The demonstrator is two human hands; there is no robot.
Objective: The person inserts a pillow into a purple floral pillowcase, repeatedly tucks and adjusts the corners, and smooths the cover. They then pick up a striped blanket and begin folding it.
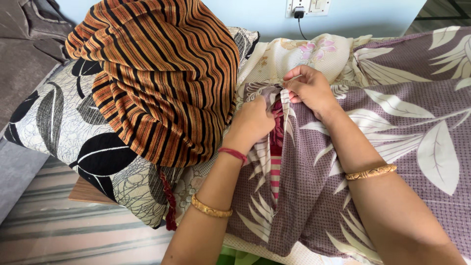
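Observation:
A mauve pillow cover (392,142) printed with pale leaves lies across the bed. Its open slit runs down the middle and shows a red-and-cream striped pillow (275,169) inside. My left hand (252,122) pinches the left edge of the slit near its top. My right hand (309,88) grips the right edge just above, fingers closed on the fabric. Both wrists wear gold bangles, and the left also has a red thread.
An orange-and-black striped cloth (162,78) is heaped on a black-and-white leaf-pattern pillow (73,132) to the left. A cream floral sheet (289,54) lies behind my hands. A wall socket with a plugged charger (299,10) is at the top. Striped bedding (64,235) fills the lower left.

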